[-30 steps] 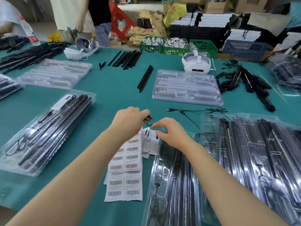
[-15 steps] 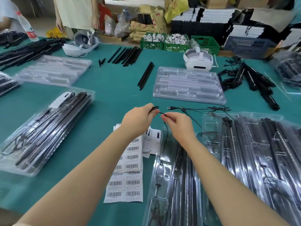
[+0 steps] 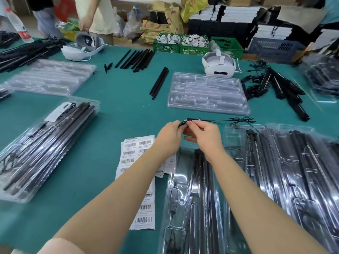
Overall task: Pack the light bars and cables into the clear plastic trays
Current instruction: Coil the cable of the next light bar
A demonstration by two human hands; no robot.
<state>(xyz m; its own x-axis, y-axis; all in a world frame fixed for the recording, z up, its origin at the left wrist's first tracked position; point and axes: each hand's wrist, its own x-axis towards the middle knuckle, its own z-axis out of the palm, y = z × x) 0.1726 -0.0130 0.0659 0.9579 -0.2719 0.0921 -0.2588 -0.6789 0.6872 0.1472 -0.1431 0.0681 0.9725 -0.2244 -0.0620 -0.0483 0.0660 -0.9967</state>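
My left hand (image 3: 169, 137) and my right hand (image 3: 205, 136) meet above the far end of a clear plastic tray (image 3: 218, 208) that holds black light bars and an inline controller. Both pinch a thin black cable (image 3: 216, 120) whose loose end and plug trail right across the green table. An empty clear tray (image 3: 207, 93) lies beyond my hands. Two loose black light bars (image 3: 159, 82) lie left of that tray.
A filled tray (image 3: 42, 143) sits at the left, more filled trays (image 3: 293, 171) at the right. Barcode label sheets (image 3: 136, 173) lie under my left forearm. A white headset (image 3: 218, 65), a pile of bars with cables (image 3: 275, 90) and people stand at the far edge.
My hands have come closer together and lifted the cable slightly farther from me. The person at the far left has shifted right.
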